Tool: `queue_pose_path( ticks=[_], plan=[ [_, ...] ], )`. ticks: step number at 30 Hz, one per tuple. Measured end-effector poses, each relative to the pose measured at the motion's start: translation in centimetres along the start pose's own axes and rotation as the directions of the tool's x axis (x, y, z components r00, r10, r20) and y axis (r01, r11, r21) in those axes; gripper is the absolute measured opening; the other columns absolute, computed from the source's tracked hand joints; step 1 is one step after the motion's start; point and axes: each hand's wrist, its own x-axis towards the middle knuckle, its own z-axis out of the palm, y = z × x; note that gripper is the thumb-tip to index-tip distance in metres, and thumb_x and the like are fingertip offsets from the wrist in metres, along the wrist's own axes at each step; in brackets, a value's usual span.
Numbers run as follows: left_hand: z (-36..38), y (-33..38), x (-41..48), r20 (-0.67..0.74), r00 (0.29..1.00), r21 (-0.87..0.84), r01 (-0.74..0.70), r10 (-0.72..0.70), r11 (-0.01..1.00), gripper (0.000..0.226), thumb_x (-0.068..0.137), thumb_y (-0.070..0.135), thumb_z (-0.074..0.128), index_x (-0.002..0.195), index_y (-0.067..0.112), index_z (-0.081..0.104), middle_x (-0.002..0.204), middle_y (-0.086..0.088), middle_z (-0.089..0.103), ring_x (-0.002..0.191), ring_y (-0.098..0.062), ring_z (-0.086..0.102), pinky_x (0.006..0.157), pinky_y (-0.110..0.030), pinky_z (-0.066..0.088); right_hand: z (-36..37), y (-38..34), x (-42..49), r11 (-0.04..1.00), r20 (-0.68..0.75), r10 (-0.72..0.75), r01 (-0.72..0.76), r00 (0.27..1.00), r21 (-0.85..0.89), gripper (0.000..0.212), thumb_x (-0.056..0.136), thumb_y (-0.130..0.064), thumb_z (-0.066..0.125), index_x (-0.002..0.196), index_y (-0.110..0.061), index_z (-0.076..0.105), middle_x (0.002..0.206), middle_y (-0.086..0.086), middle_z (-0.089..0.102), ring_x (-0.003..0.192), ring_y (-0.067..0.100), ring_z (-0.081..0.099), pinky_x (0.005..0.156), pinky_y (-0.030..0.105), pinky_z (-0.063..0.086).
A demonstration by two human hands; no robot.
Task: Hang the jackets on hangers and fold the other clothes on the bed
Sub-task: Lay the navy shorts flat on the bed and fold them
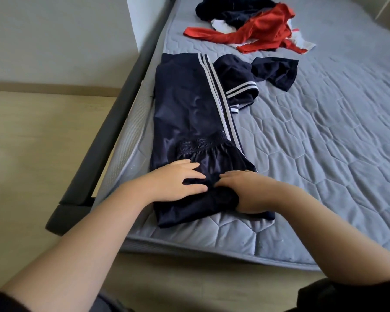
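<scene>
Navy track pants (189, 109) with white side stripes lie lengthwise along the left edge of the grey quilted mattress (324, 131), waistband folded toward the near end. Left hand (176, 179) rests flat on the near part of the pants, fingers straight and spread. Right hand (248, 192) lies on a bunched fold just beside it, thumb hidden, so I cannot tell if it grips. Navy striped shorts (239, 79) touch the pants' far right side. Red garment (257, 34) lies in a heap at the far end.

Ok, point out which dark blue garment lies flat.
The long striped trousers on the left; the smaller piece beside them and the far heap lie crumpled.
</scene>
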Motion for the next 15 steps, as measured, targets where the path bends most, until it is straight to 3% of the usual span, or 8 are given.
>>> queue_pose_path(
  ticks=[2, 4, 6, 9, 12, 15],
  plan=[
    [-0.8, 1.3, -0.7, 0.048, 0.998, -0.118, -0.022, 0.028, 0.993, 0.076, 0.071, 0.078, 0.045, 0.135, 0.038, 0.049, 0.152, 0.016, 0.031, 0.140, 0.004, 0.016, 0.112, -0.020, 0.011, -0.8, 0.2, -0.1, 0.998, -0.127, 0.051, -0.053, 0.991, -0.015, 0.022, 0.077, -0.015, 0.056, 0.096, -0.025, 0.060, 0.098, -0.001, 0.064, 0.099, 0.024, 0.059, 0.065, 0.028, 0.038],
    [-1.1, 2.3, -1.6, 0.117, 0.993, -0.077, -0.022, 0.031, 0.997, 0.075, 0.066, 0.078, 0.055, 0.130, 0.041, 0.049, 0.135, 0.022, 0.048, 0.121, 0.008, 0.041, 0.100, -0.016, 0.029, -1.3, 0.2, 0.1, 0.995, -0.194, 0.096, -0.099, 0.976, -0.008, 0.012, 0.076, -0.014, 0.054, 0.073, -0.025, 0.049, 0.074, -0.006, 0.055, 0.078, 0.025, 0.055, 0.051, 0.027, 0.028],
    [-0.3, 3.0, -2.4, 0.134, 0.990, 0.098, -0.066, 0.053, 0.993, 0.049, 0.069, 0.043, 0.063, 0.115, 0.036, 0.051, 0.107, 0.016, 0.062, 0.093, -0.007, 0.059, 0.078, -0.027, 0.050, -1.3, 0.1, 0.4, 0.993, -0.197, 0.116, -0.111, 0.974, 0.033, 0.020, 0.075, -0.012, 0.053, 0.065, -0.024, 0.041, 0.065, -0.009, 0.044, 0.069, 0.023, 0.047, 0.050, 0.028, 0.029],
    [0.4, 3.8, -2.5, 0.110, 0.993, 0.205, -0.069, 0.047, 0.976, 0.036, 0.071, 0.005, 0.052, 0.103, 0.022, 0.054, 0.085, 0.001, 0.059, 0.073, -0.020, 0.057, 0.055, -0.028, 0.044, -1.4, -0.4, 0.7, 0.994, -0.095, 0.082, -0.075, 0.992, 0.073, 0.015, 0.070, -0.005, 0.049, 0.067, -0.020, 0.051, 0.065, -0.003, 0.051, 0.068, 0.024, 0.051, 0.055, 0.030, 0.039],
    [-1.0, 3.2, -2.3, 0.205, 0.978, -0.046, -0.018, 0.027, 0.999, 0.033, 0.071, -0.003, 0.048, 0.094, 0.016, 0.062, 0.078, -0.003, 0.064, 0.068, -0.017, 0.058, 0.058, -0.027, 0.042, -2.5, -0.6, 0.5, 0.993, 0.119, 0.014, -0.028, 0.993, 0.118, 0.013, 0.066, -0.004, 0.050, 0.061, -0.015, 0.049, 0.058, -0.002, 0.051, 0.059, 0.018, 0.050, 0.051, 0.028, 0.038],
    [-2.7, 1.7, -2.8, 0.349, 0.932, -0.327, 0.025, 0.096, 0.945, 0.032, 0.069, -0.007, 0.054, 0.095, 0.009, 0.065, 0.081, -0.007, 0.066, 0.070, -0.014, 0.056, 0.064, -0.028, 0.042, -3.9, -0.3, -0.3, 0.973, 0.295, -0.050, -0.019, 0.954, 0.228, 0.006, 0.059, -0.012, 0.055, 0.059, -0.016, 0.050, 0.049, -0.007, 0.051, 0.048, 0.006, 0.047, 0.048, 0.023, 0.038]
  ],
)
